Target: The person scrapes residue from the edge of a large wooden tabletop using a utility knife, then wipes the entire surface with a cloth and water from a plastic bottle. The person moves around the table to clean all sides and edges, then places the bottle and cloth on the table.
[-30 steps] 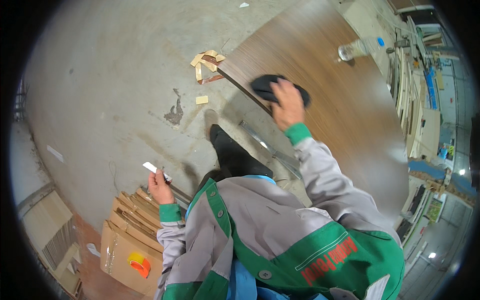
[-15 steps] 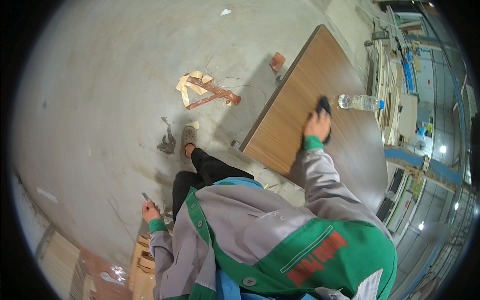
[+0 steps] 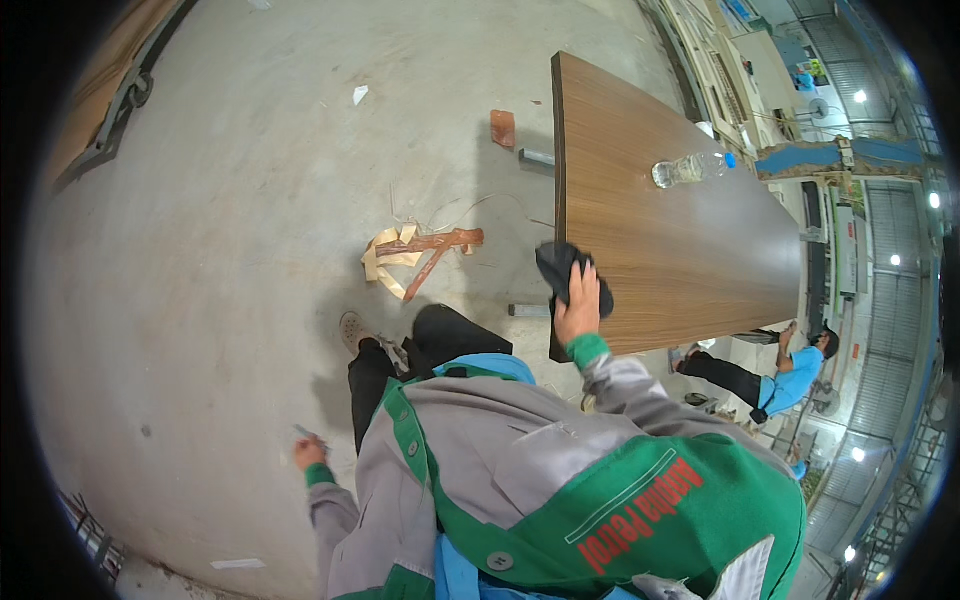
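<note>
A brown wood-grain panel [image 3: 670, 240] lies flat on the right. Across its left edge my right hand [image 3: 580, 308] presses a crumpled black cloth [image 3: 556, 264], and part of the cloth hangs over that edge. On the panel, farther off, a clear water bottle [image 3: 686, 171] with a blue cap lies on its side. My left hand [image 3: 310, 453] hangs low over the floor, away from the panel. Its fingers are closed on a thin grey strip-like tool [image 3: 302, 431], too small and blurred to name exactly.
Grey metal supports [image 3: 530, 311] jut out beneath the panel. Tangled brown and cream tape [image 3: 420, 250] lies on the concrete floor, with a reddish-brown scrap [image 3: 502, 128] beyond it. A person in a blue shirt [image 3: 795, 376] stands past the panel, and stacked boards [image 3: 735, 75] line the far right.
My right hand and the cloth have moved from the panel's middle to its left edge. The view has turned, bringing the person in blue into sight. My left hand still grips its tool.
</note>
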The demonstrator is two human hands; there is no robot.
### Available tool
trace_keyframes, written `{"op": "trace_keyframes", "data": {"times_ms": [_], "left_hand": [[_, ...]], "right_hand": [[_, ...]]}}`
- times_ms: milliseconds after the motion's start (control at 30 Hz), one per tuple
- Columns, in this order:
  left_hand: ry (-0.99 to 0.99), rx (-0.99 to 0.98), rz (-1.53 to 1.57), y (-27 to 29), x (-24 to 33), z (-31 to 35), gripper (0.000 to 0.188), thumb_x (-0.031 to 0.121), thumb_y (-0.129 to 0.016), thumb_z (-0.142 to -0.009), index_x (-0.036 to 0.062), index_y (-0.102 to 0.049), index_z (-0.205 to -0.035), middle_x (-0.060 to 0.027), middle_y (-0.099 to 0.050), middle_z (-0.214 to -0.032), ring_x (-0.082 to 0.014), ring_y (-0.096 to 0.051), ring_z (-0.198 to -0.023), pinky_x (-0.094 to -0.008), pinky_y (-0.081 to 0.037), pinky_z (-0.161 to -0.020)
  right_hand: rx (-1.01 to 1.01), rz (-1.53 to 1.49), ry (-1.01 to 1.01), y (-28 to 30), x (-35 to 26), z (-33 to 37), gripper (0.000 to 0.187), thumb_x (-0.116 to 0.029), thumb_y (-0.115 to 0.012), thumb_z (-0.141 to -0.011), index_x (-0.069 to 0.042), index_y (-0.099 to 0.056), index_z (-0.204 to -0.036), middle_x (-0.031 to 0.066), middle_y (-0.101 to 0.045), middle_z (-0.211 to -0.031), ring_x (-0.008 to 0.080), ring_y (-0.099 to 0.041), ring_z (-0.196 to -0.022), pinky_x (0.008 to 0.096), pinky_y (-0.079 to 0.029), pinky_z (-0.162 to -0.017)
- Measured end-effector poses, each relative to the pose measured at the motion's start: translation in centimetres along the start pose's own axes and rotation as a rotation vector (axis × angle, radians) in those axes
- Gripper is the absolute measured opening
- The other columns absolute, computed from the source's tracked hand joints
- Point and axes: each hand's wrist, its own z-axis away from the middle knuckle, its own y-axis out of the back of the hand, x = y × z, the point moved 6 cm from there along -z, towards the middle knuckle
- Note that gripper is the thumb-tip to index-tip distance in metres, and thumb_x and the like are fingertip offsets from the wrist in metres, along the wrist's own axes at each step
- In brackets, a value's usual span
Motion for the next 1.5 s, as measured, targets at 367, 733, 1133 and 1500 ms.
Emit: {"op": "trace_keyframes", "data": {"times_ms": [367, 733, 1133, 1500], "left_hand": [[-0.136, -0.147, 0.292, -0.5, 21.3, -12.5, 0.018, 0.022, -0.07, -0.102, 0.0062, -0.062, -0.103, -0.0008, -0.066, -0.088, -0.0105, -0.063, -0.077, -0.0272, -0.054, -0.069], [0.003, -0.363, -0.001, -8.1, 19.3, -11.9, 0.025, 0.023, -0.07, -0.101, 0.0009, -0.062, -0.111, -0.0025, -0.065, -0.087, -0.0109, -0.064, -0.075, -0.0272, -0.053, -0.067], [-0.25, -0.436, 0.092, -16.5, 41.2, -18.8, 0.019, 0.019, -0.071, -0.101, 0.0023, -0.066, -0.109, -0.003, -0.068, -0.083, -0.011, -0.065, -0.074, -0.028, -0.054, -0.065], [-0.537, -0.811, 0.132, -30.4, 63.4, -16.0, 0.022, 0.012, -0.069, -0.102, 0.0085, -0.054, -0.088, 0.0048, -0.051, -0.073, -0.0052, -0.046, -0.066, -0.0242, -0.043, -0.061]], "right_hand": [[0.244, 0.293, -0.041, -2.1, 2.8, -33.0, 0.073, -0.02, -0.07, -0.091, 0.001, -0.041, -0.155, 0.0291, -0.043, -0.158, 0.0466, -0.039, -0.147, 0.0559, -0.032, -0.122], [0.008, 0.106, -0.173, -0.5, -2.6, -11.1, 0.085, 0.004, -0.065, -0.087, -0.004, -0.029, -0.164, 0.0293, -0.029, -0.167, 0.0482, -0.028, -0.154, 0.0516, -0.024, -0.128], [0.079, 0.125, -0.212, -0.9, -1.3, -14.4, 0.091, -0.002, -0.073, -0.079, 0.001, -0.031, -0.161, 0.0313, -0.031, -0.164, 0.0508, -0.028, -0.152, 0.0568, -0.022, -0.127], [0.195, 0.118, -0.213, -1.5, 1.6, -51.0, 0.071, -0.011, -0.074, -0.087, -0.003, -0.045, -0.152, 0.0247, -0.042, -0.159, 0.0422, -0.037, -0.149, 0.0513, -0.03, -0.124]]}}
